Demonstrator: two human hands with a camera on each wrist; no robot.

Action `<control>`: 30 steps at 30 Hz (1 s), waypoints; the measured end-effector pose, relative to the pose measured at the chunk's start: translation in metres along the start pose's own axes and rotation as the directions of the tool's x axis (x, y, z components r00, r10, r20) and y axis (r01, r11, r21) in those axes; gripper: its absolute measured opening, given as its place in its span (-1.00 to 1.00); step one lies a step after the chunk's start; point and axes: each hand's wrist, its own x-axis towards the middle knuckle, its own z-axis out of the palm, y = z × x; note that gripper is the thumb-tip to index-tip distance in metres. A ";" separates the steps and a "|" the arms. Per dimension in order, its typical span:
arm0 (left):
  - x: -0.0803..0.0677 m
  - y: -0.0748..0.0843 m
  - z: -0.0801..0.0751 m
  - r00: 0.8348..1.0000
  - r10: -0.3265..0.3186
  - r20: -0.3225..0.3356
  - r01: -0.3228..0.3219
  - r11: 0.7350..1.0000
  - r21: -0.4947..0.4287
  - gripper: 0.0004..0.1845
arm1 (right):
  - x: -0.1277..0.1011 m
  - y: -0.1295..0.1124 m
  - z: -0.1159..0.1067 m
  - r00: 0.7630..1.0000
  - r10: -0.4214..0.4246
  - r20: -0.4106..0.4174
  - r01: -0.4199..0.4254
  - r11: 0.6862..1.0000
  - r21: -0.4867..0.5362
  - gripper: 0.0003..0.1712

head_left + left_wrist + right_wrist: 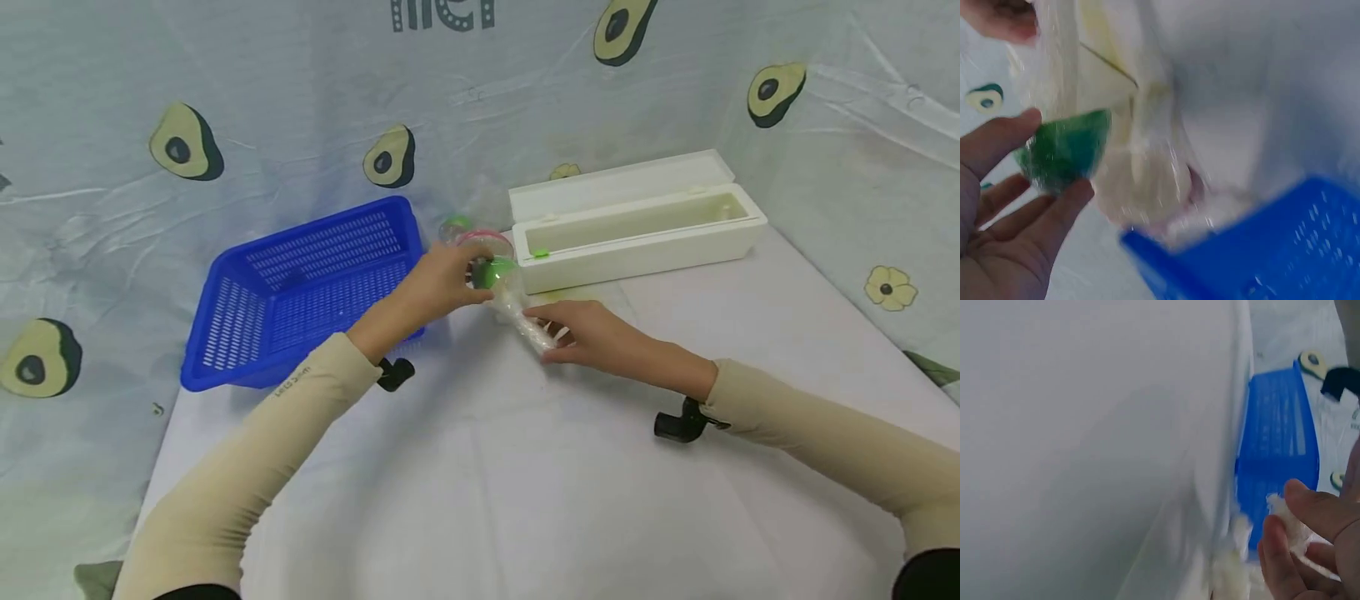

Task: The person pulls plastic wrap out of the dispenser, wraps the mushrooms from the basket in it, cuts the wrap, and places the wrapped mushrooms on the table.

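At the centre of the head view, the left hand point(442, 283) pinches a small green translucent cup wrapped in clear plastic film point(491, 272), thumb and fingers curled round it. The right hand point(581, 333) grips the twisted tail of the same film point(525, 321) just above the white cloth-covered surface point(525, 467). The blue perforated plastic basket point(300, 283) sits at left, the open white film dispenser box point(637, 229) at upper right. The stretched film could tear, or the cup slip free, if the hands pull apart too hard.
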 end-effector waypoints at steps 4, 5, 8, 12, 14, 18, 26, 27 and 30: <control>0.002 -0.016 -0.020 0.997 0.006 0.073 -0.006 1.000 -0.005 -0.49 | 0.020 -0.015 0.017 0.998 0.047 0.032 -0.050 0.994 0.102 -0.21; 0.003 -0.019 -0.024 0.996 0.006 0.092 -0.006 1.000 0.000 -0.50 | 0.024 -0.017 0.020 0.998 0.052 0.039 -0.057 0.992 0.112 -0.21; 0.008 -0.027 -0.031 0.985 -0.007 0.171 0.004 1.000 0.014 -0.54 | 0.035 -0.024 0.030 0.996 0.071 0.061 -0.077 0.991 0.106 -0.21; 0.022 -0.035 -0.032 0.951 -0.012 0.308 -0.030 0.991 0.130 -0.57 | 0.047 -0.024 0.045 0.993 0.082 0.087 -0.087 0.995 0.050 -0.23; 0.031 -0.039 -0.028 0.927 -0.012 0.374 -0.077 0.972 0.221 -0.60 | 0.052 -0.023 0.052 0.993 0.070 0.091 -0.071 0.997 0.014 -0.26; 0.043 -0.041 -0.019 0.885 -0.026 0.465 -0.158 0.923 0.351 -0.66 | 0.059 -0.024 0.060 0.993 0.057 0.099 -0.053 0.998 -0.041 -0.32; 0.042 -0.042 -0.020 0.868 -0.059 0.494 -0.152 0.914 0.376 -0.66 | 0.063 -0.023 0.063 0.992 0.042 0.120 -0.034 0.997 -0.069 -0.34; 0.040 -0.041 -0.021 0.866 -0.056 0.496 -0.161 0.909 0.384 -0.65 | 0.063 -0.022 0.062 0.991 0.036 0.127 -0.026 0.996 -0.085 -0.32; 0.030 -0.035 -0.023 0.872 -0.057 0.487 -0.167 0.899 0.405 -0.57 | 0.058 -0.021 0.054 0.986 0.033 0.161 -0.016 0.995 -0.103 -0.29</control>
